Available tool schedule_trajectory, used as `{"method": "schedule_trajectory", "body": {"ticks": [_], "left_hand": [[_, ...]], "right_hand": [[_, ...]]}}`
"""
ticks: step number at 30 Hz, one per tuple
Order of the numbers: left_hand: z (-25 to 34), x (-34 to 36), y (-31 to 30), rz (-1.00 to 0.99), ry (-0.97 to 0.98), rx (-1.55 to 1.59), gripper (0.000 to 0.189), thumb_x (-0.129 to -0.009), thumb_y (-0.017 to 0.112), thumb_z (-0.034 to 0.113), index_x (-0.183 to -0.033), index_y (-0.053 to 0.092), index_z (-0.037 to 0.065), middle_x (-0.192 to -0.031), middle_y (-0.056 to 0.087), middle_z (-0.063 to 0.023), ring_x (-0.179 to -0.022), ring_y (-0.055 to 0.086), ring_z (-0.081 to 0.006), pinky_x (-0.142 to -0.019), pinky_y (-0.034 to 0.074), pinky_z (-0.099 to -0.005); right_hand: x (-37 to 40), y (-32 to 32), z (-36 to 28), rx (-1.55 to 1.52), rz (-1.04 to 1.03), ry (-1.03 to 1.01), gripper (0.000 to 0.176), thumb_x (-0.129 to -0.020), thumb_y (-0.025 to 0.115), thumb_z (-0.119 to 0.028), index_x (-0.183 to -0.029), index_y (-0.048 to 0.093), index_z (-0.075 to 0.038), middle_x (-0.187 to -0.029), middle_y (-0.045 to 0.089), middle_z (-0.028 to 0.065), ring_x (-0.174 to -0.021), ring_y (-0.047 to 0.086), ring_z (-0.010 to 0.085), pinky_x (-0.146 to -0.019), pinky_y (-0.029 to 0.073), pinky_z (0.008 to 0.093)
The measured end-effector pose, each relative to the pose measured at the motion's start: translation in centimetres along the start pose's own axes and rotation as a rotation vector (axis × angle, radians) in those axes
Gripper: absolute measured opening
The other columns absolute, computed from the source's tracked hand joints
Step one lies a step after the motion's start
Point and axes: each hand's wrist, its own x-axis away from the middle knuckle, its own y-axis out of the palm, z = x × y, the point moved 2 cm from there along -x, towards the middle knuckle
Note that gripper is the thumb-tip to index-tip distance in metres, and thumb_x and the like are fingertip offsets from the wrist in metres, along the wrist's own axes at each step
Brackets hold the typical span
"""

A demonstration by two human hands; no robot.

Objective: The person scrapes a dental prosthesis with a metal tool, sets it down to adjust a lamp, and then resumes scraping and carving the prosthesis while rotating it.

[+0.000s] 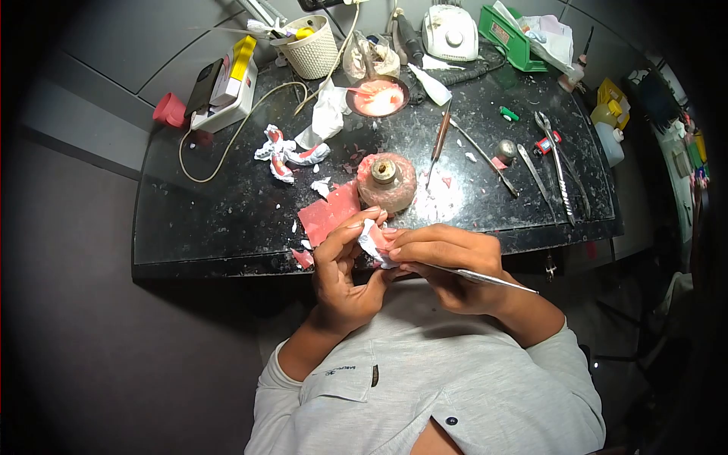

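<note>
My left hand [341,277] is closed around a white plaster dental cast [368,244] with pink wax on it, just over the table's front edge. Gripped in my right hand [459,262] is a slim metal carving tool [497,281]; its shaft sticks out to the right, while its working end is hidden by fingers and cast. Right behind the cast stands a squat glass spirit burner [387,186] smeared with pink wax. A pink wax sheet [331,214] lies left of the burner, beside small scraps.
White casts with pink wax [280,154] lie at the left. Behind the burner sits a small pan [378,97] of pink wax. A wooden-handled knife [441,136], metal tools and pliers [557,167] spread rightward. A basket [309,49] and green bin [512,38] line the back.
</note>
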Motion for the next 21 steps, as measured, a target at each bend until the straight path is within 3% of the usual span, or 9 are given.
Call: {"method": "schedule_trajectory", "body": {"ticks": [2,3,6,8,21], "left_hand": [[0.11,0.01,0.07,-0.009,0.001,0.032,0.072,-0.081,0.075,-0.014,-0.139,0.034,0.0,-0.143,0.048,-0.029,-0.132,0.056,-0.0354,-0.11,0.048,-0.0429],[0.13,0.03,0.08,-0.01,0.002,0.032,0.072,-0.081,0.075,-0.014,-0.139,0.034,0.0,-0.143,0.048,-0.029,-0.132,0.056,-0.0354,-0.11,0.048,-0.0429],[0.12,0.12,0.11,-0.025,-0.027,0.02,0.072,-0.081,0.076,-0.013,-0.139,0.035,0.0,-0.143,0.048,-0.0286,-0.131,0.056,-0.0351,-0.11,0.048,-0.0423],[0.13,0.16,0.08,-0.022,-0.057,-0.056,0.073,-0.085,0.08,0.0,-0.139,0.031,0.0,-0.142,0.049,-0.0286,-0.13,0.057,-0.0335,-0.11,0.049,-0.0435],[0.12,0.11,0.14,0.021,-0.045,-0.092,0.071,-0.087,0.08,0.005,-0.139,0.031,-0.001,-0.141,0.051,-0.0288,-0.13,0.058,-0.0332,-0.109,0.049,-0.0414]], "right_hand": [[0.01,-0.17,-0.02,-0.033,-0.019,0.008,0.038,-0.077,0.069,0.015,-0.113,0.07,0.002,-0.11,0.072,0.019,-0.099,0.074,0.0311,-0.084,0.06,0.0354],[0.06,-0.29,-0.01,-0.033,-0.018,0.007,0.038,-0.077,0.069,0.015,-0.113,0.07,0.002,-0.11,0.072,0.019,-0.099,0.074,0.0311,-0.084,0.06,0.0354],[0.27,-0.35,0.18,-0.057,-0.035,0.042,0.04,-0.075,0.067,0.017,-0.112,0.07,0.003,-0.109,0.072,0.0193,-0.1,0.074,0.0313,-0.084,0.06,0.0351],[0.48,-0.04,0.55,-0.13,-0.032,0.046,0.039,-0.075,0.068,0.017,-0.111,0.07,0.002,-0.108,0.072,0.0192,-0.101,0.074,0.0311,-0.084,0.059,0.0347],[0.62,0.46,0.66,-0.126,0.022,0.031,0.034,-0.08,0.071,0.013,-0.113,0.069,0.003,-0.11,0.073,0.0197,-0.099,0.074,0.0321,-0.086,0.059,0.0357]]}}
